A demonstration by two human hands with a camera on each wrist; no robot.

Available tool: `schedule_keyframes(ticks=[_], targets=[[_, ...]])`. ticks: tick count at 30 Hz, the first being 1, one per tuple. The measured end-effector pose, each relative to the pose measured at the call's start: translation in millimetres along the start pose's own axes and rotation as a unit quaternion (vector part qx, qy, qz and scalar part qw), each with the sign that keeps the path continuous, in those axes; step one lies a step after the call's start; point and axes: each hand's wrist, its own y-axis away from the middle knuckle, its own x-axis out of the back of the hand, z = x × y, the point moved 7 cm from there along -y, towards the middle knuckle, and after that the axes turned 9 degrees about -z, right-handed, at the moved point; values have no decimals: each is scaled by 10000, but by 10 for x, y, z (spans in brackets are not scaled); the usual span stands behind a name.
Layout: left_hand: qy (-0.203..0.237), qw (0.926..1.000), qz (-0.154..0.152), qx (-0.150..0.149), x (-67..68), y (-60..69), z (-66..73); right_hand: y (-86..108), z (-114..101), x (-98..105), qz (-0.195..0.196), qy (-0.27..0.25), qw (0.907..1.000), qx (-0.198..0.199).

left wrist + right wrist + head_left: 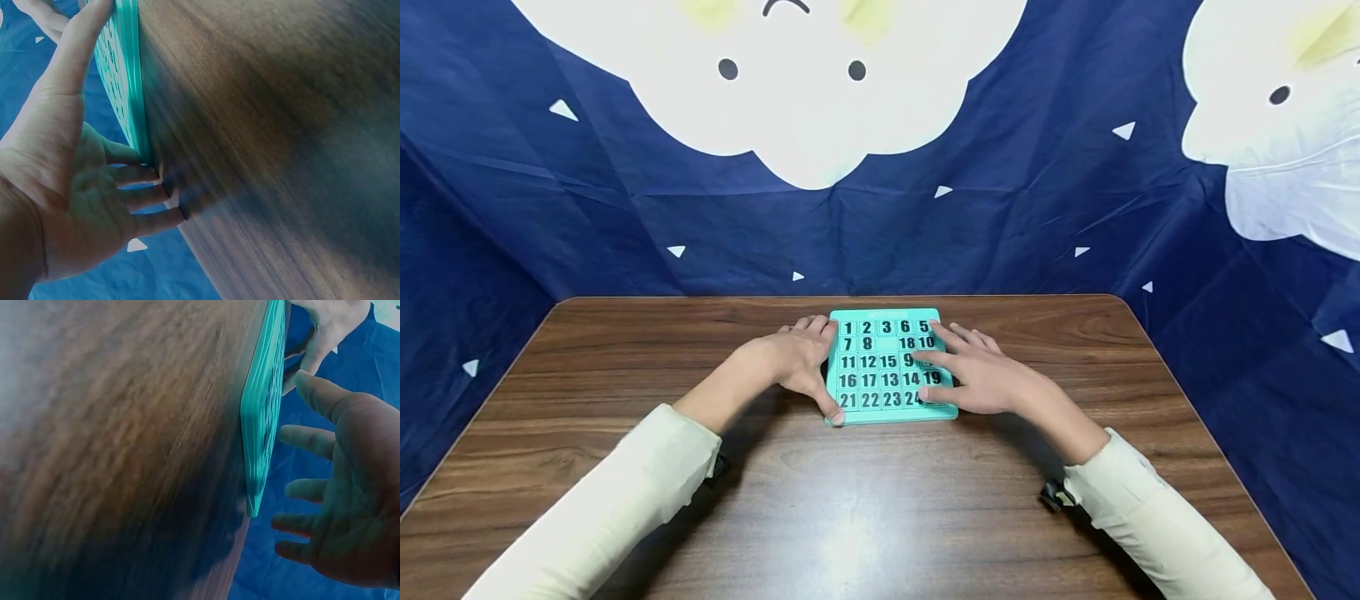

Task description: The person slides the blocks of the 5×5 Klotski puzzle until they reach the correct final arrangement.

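Note:
A turquoise sliding number puzzle [870, 390] lies flat near the table's far edge. Its black-numbered tiles stand in rows, with one blank slot in the second row, between the 8 and the 18. My left hand [797, 358] rests against the puzzle's left side, thumb at the near corner and index finger near the far one, fingers mostly straight. Over the right-hand columns is my right hand [992, 379], fingers spread and covering some tiles. In the right wrist view, those fingertips [300, 434] appear just off the tile face; contact is hard to tell.
The brown wood-grain table [760, 517] extends toward me and to both sides. Behind it hangs a dark blue cloth [880, 233] with white cloud shapes and small white triangles. A dark device [1055, 497] sits at my right cuff.

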Motion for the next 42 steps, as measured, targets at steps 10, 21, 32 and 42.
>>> schedule_keyframes(ticks=[10,21,32,42], targets=[[13,9999,-96,29,-4,4,8,52,81,16,284,137,9994,-115],[-28,9999,-142,86,2,8,7,-71,99,47,454,87,9987,-196],[-20,9999,-99,53,5,-4,16,-342,13,60,71,-127,9999,-88],[-68,9998,-140,75,18,-17,27,-248,245,148,197,-145,9987,-456]])
